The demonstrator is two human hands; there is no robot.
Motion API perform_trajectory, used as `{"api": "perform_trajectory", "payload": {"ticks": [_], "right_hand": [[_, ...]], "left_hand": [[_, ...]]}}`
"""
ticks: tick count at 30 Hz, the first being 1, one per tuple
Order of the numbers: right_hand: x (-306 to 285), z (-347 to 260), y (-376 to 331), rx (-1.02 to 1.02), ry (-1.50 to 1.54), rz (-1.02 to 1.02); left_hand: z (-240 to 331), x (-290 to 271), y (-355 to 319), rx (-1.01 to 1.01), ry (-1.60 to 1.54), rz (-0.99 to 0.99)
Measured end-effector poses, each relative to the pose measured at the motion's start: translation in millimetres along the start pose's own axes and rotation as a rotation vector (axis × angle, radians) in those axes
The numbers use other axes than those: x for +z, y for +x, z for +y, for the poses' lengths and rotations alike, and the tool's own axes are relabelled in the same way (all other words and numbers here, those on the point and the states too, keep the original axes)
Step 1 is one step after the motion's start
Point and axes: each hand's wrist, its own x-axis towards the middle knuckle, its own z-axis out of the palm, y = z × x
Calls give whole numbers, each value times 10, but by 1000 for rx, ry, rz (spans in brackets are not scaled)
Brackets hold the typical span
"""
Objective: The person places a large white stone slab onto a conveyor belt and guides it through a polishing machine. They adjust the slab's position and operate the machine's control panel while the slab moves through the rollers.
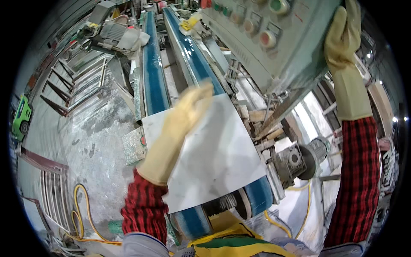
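A pale grey stone slab (218,150) lies flat across two blue conveyor belts (154,73) in front of me. My left hand (184,118), in a yellow rubber glove with a red plaid sleeve, is flat over the slab's near left part, fingers stretched out and blurred; whether it touches the slab is unclear. My right hand (342,38), gloved the same way, reaches up and holds the right edge of a grey control box (274,47) with round red and green buttons.
An electric motor (299,158) sits right of the belts' near rollers. Another motor (120,34) stands at the far left of the belts. Yellow hose (79,214) coils on the wet concrete floor at lower left, beside metal racks (72,85). A green cart (21,118) is far left.
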Motion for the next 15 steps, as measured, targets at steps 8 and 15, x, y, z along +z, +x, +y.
{"api": "perform_trajectory", "payload": {"ticks": [8, 15], "right_hand": [[-107, -35, 211, -9, -79, 38], [-109, -19, 201, -9, -37, 123]], "left_hand": [[-685, 1360, -2059, 157, 321, -156], [-576, 1365, -2211, 284, 504, -4]]}}
